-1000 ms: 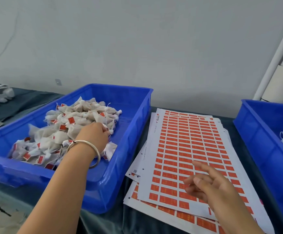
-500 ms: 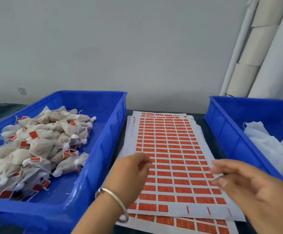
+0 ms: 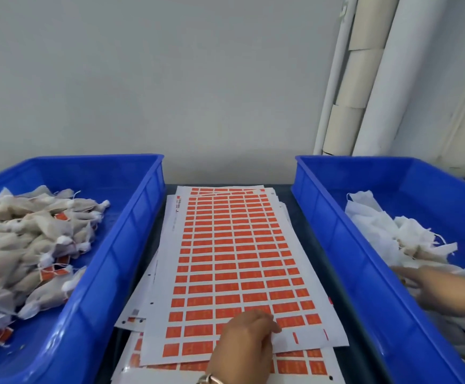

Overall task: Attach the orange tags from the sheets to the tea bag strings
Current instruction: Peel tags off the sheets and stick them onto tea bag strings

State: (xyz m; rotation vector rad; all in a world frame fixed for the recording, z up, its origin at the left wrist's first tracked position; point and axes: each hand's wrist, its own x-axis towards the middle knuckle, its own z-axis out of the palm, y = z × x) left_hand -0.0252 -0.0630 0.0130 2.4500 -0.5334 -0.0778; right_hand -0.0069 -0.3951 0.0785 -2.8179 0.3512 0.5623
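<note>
A stack of white sheets covered in rows of orange tags lies between two blue bins. My left hand rests on the top sheet's near rows, its bent fingertips touching the paper next to the orange tags; I cannot see a tag held. My right hand, blurred, reaches into the right bin with fingers stretched toward the white untagged tea bags. The left bin holds a pile of tea bags, some of them showing orange tags.
Both bins stand on a dark table top against a pale wall. Tall white and cream rolls lean in the back right corner. More tag sheets stick out beneath the top one at the near left.
The view has swung right. My left hand dropped onto the near rows of the top sheet. My right hand moved from above the sheet into the right bin.
</note>
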